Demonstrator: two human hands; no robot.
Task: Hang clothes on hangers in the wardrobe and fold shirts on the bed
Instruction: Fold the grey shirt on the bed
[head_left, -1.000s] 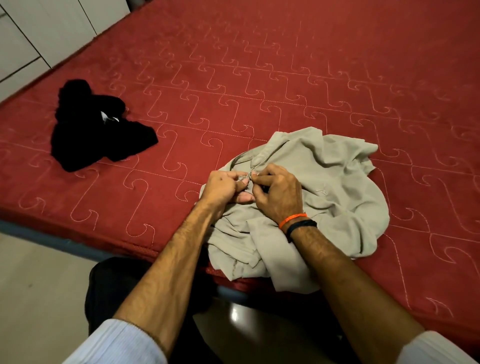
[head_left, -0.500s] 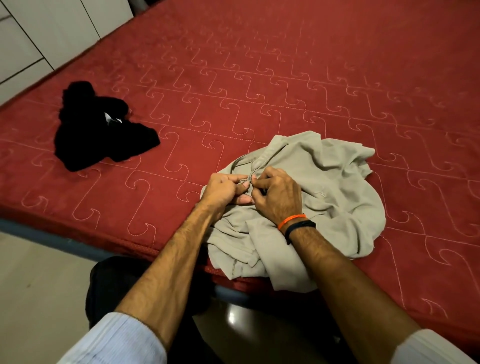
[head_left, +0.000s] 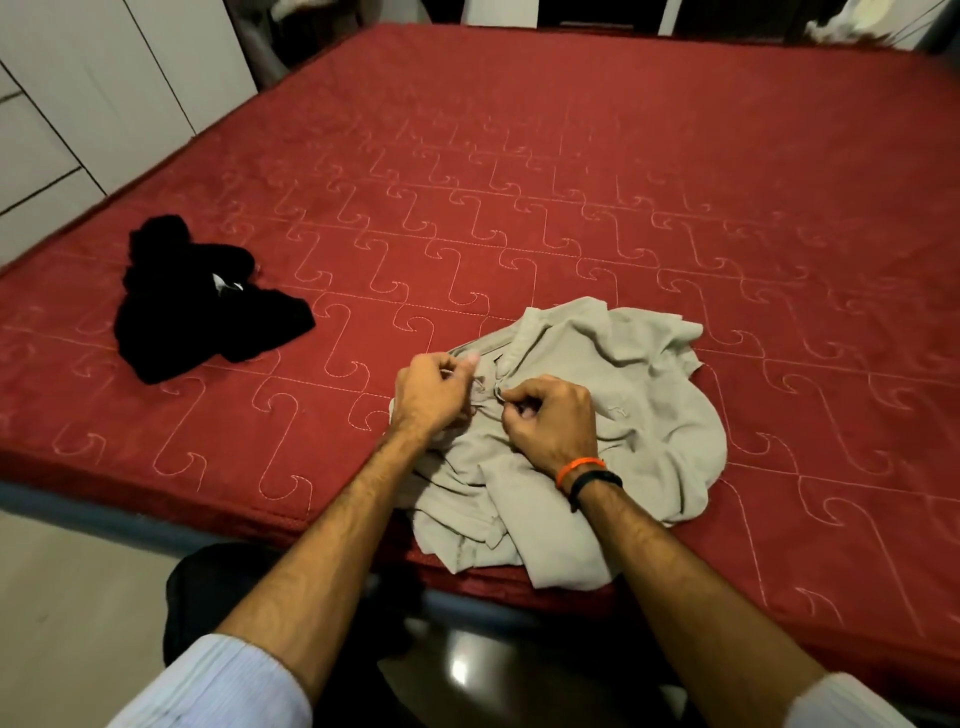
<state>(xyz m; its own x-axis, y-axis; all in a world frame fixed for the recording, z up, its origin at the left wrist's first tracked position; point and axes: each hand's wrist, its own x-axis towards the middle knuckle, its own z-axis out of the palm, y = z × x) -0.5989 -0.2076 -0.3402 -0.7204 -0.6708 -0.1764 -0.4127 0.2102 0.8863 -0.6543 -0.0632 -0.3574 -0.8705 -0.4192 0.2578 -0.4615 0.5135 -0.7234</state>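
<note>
Buttoning the shirt on the bed
Left hand and right hand pinch the placket; better to flatten it first.

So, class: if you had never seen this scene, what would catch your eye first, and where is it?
The red quilted bed cover fills most of the view. Near its front edge lies a crumpled beige shirt, with the left hand and right hand pinching the fabric near its collar. A black garment is heaped on the left.
</note>
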